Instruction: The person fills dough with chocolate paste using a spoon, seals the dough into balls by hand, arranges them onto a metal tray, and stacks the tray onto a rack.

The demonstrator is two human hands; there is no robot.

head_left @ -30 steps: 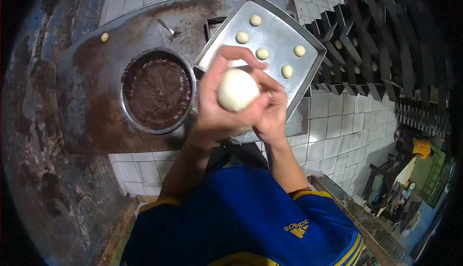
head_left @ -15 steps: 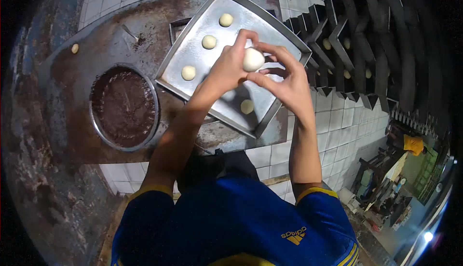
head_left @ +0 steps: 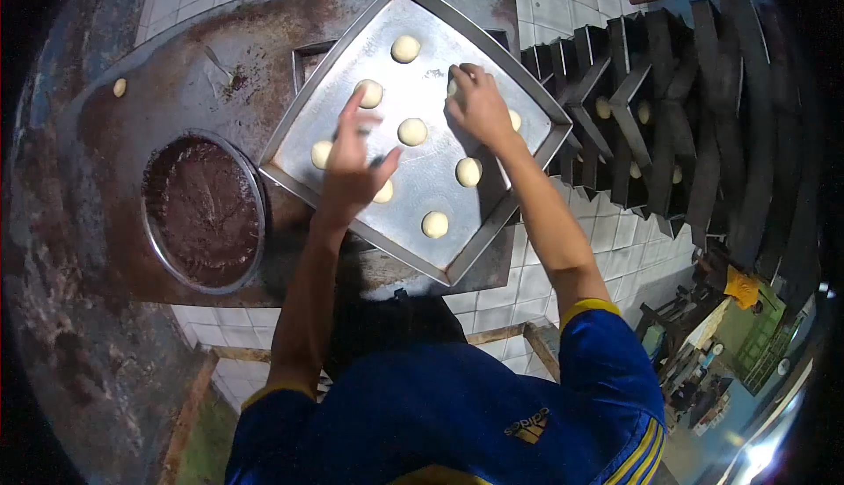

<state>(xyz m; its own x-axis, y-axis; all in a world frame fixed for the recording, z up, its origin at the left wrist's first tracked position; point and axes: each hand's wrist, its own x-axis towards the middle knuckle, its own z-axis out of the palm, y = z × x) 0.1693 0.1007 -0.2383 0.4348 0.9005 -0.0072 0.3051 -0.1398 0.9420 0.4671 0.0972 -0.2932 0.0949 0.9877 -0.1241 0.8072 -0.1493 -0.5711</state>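
A square metal tray point(head_left: 290, 180) holds several round pale dough balls, one of them near its middle point(head_left: 412, 131). Over the tray's left part is my left hand point(head_left: 352, 164), fingers apart and slightly blurred, holding nothing, close to a dough ball point(head_left: 369, 94). My right hand point(head_left: 479, 107) reaches down at the tray's upper right, its fingers curled around a dough ball point(head_left: 454, 87) that is partly hidden by them. Another ball point(head_left: 514, 120) shows just right of that hand.
A round metal pan of dark brown filling point(head_left: 204, 212) stands on the worn table point(head_left: 114, 160) at left. A fork point(head_left: 215, 60) and a lone dough ball point(head_left: 120, 87) lie beyond it. Stacked dark trays point(head_left: 677, 124) fill the right side.
My hands have parted. The large ball they held between them is no longer there, and my right hand is down on the tray at a ball. The view has shifted, showing more of the tray.
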